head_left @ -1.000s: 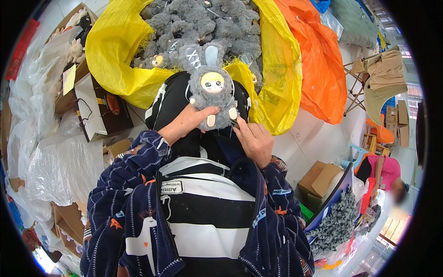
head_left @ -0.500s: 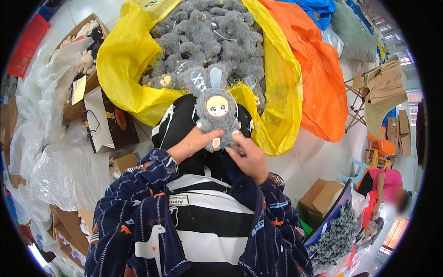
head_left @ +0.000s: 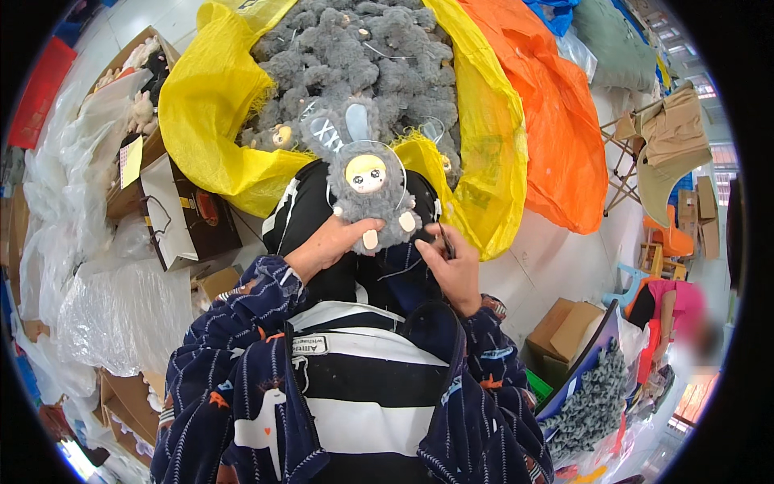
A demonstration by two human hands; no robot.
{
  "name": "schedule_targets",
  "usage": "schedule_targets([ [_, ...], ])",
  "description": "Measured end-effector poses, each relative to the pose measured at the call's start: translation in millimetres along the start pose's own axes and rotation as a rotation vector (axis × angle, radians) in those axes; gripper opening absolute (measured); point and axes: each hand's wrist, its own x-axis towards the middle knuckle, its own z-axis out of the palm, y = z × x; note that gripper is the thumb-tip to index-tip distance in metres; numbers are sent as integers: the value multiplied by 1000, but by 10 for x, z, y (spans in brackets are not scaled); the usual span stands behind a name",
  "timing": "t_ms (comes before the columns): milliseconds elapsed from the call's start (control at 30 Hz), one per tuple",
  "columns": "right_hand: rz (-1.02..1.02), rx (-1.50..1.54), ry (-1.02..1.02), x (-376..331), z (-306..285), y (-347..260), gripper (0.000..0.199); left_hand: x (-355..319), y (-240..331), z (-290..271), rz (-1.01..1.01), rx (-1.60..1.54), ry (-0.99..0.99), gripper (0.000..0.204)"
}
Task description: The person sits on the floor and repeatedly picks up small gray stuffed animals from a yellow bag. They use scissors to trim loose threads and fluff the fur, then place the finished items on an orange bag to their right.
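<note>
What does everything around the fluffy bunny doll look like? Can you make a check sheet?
Surface: pale floor, mostly covered.
Job's things: grey plush bunny doll, upright, face toward the camera; yellow sack full of grey plush toys.
Clutter: clear plastic bags, open cardboard box, dark paper bag, orange sack.
Hands: left hand holds the doll from below; right hand pinches something thin and dark, too small to tell.
Cables: nothing seen.
Surroundings: another person bending at the right edge; folding stool.
</note>
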Motion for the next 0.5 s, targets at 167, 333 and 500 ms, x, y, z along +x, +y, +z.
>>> schedule_targets([
  [167, -316, -250, -37, 230, 300, 55, 36, 19, -97, -119, 45, 2, -58, 33],
  [333, -67, 83, -71, 306, 329, -26, 27, -126, 64, -44, 49, -6, -13, 29],
  [500, 33, -47, 417, 724, -245, 603, 40, -9, 26, -164, -79, -68, -277, 30],
])
